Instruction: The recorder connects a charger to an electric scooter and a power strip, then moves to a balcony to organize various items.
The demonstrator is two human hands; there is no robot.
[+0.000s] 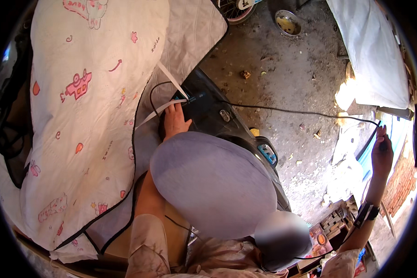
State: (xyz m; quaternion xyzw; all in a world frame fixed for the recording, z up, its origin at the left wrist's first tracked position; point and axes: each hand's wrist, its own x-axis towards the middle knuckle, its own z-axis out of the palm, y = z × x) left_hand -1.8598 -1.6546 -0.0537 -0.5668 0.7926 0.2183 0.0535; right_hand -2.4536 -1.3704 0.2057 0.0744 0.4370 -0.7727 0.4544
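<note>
My left hand (175, 121) lies flat on a black box (194, 100) that bears writing, thumb spread, fingertips at a white strap (161, 106). The box rests on the black plastic body of what looks like an electric scooter (226, 118). From near the box, a black cable (299, 112) stretches across to my right hand (383, 149), raised at the far right. Its fingers are closed around the cable; whether they hold a plug cannot be seen. A large grey rounded shape (212, 184), perhaps a hat brim, hides the scooter's middle.
A padded scooter quilt (100, 104) with cartoon prints covers the left side. On the dirty concrete floor (264, 69) are a metal bowl (287, 23) and scattered debris. White sheeting (371, 59) hangs at upper right. Bricks (333, 222) are stacked at lower right. A bicycle wheel (238, 10) shows at the top.
</note>
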